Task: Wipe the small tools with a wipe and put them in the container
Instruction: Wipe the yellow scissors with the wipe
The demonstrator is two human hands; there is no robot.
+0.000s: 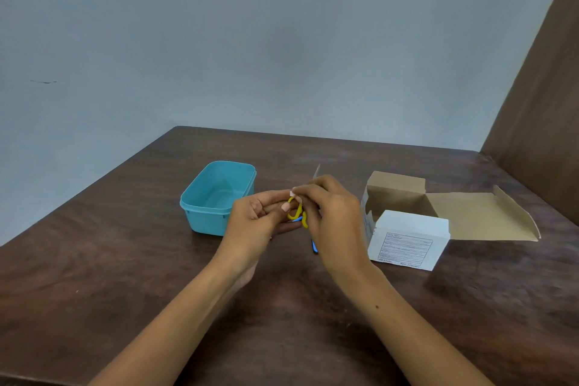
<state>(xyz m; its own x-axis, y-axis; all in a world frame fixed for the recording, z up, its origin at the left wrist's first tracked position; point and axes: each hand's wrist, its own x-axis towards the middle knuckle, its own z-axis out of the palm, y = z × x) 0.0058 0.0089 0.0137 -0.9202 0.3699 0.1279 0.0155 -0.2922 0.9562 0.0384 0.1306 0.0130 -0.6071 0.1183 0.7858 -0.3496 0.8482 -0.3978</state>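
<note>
Small scissors with yellow handles (297, 211) are held between both hands above the middle of the table. My left hand (261, 219) pinches a yellow handle loop with thumb and fingers. My right hand (332, 213) grips the scissors from the right; a thin metal blade tip (317, 171) sticks up behind its fingers. A blue tool (313, 246) lies on the table under my right hand, mostly hidden. The teal container (219, 197) stands open and empty to the left of my hands. No wipe is plainly visible.
An open white cardboard box (407, 238) with its brown lid flap spread to the right stands right of my hands. The dark wooden table (125, 260) meets a blue-grey wall behind and a brown panel at the far right.
</note>
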